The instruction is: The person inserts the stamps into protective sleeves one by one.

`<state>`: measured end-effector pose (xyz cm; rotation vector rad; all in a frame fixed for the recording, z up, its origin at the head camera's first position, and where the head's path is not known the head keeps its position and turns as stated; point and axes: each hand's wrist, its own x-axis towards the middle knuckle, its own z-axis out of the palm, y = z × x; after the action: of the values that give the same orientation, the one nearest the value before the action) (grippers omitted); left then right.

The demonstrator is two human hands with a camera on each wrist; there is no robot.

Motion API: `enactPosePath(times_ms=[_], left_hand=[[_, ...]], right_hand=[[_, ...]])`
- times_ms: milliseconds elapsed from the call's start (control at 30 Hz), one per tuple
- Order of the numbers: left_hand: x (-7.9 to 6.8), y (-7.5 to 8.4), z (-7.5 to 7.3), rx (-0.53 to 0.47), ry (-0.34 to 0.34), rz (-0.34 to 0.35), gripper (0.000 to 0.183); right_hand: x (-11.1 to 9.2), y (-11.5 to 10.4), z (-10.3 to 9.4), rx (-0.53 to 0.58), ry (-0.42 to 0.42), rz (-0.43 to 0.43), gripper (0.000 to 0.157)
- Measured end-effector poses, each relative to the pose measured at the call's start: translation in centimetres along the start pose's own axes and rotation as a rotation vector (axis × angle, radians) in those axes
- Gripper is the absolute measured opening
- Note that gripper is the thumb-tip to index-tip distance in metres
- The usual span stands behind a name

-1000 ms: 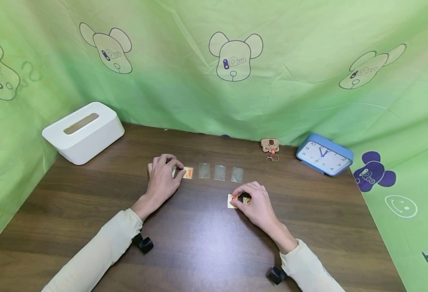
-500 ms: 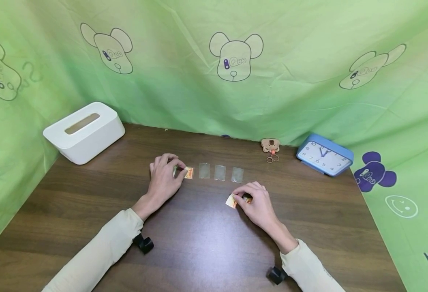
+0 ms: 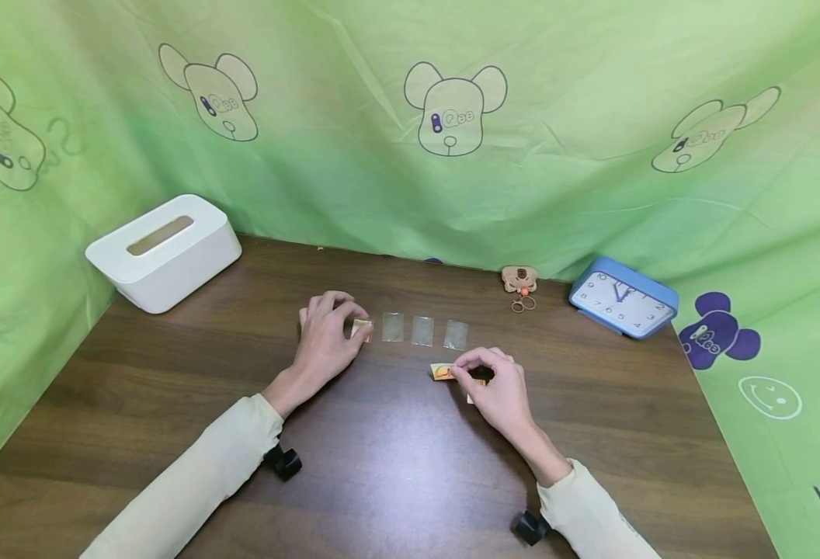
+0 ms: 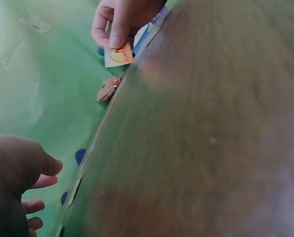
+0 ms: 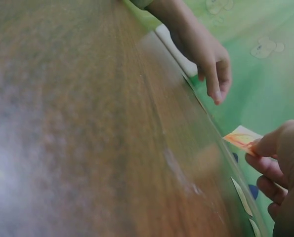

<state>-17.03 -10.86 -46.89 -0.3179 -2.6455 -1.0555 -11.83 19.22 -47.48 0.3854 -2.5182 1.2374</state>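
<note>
My right hand pinches a small orange-and-cream printed card between thumb and fingertips, held above the table. A second small card lies partly hidden beneath that hand. My left hand reaches over another small orange card on the table, thumb and index finger at either side of it and partly covering it. Its fingers are loosely bent, and no held thing shows in the left wrist view. Three small clear plastic pieces lie in a row just right of the left hand.
A white tissue box stands at the back left of the brown wooden table. At the back right are a bear-shaped keychain and a blue clock. A green printed curtain hangs behind.
The right hand has raised its card off the table and turned it, uncovering more of the card underneath. The left hand has shifted right onto the orange card, covering the green one beside it.
</note>
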Motion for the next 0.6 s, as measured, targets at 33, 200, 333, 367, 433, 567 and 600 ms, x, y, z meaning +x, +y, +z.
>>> enactPosePath(times_ms=[33, 200, 333, 367, 433, 567, 600], left_hand=[[0.1, 0.1, 0.1, -0.003, -0.004, 0.001, 0.018], [0.5, 0.5, 0.6, 0.001, -0.028, 0.014, 0.027], [0.7, 0.8, 0.9, 0.011, -0.062, 0.013, 0.031], [0.7, 0.8, 1.0, 0.015, -0.073, 0.011, 0.033], [0.9, 0.9, 1.2, 0.024, -0.101, 0.004, 0.038], [1.3, 0.9, 1.8, 0.052, -0.162, -0.024, 0.053], [1.4, 0.8, 1.9, 0.060, -0.176, -0.028, 0.057]], right_hand=[[0.0, 0.0, 0.0, 0.008, 0.011, -0.002, 0.018], [0.0, 0.0, 0.1, 0.049, 0.042, 0.008, 0.020], [0.0, 0.1, 0.1, 0.065, 0.050, 0.017, 0.020], [0.0, 0.1, 0.1, 0.067, 0.050, 0.019, 0.020], [0.0, 0.0, 0.1, 0.069, 0.050, 0.022, 0.020], [0.0, -0.1, 0.1, 0.073, 0.049, 0.032, 0.021], [0.0, -0.1, 0.1, 0.074, 0.049, 0.034, 0.020]])
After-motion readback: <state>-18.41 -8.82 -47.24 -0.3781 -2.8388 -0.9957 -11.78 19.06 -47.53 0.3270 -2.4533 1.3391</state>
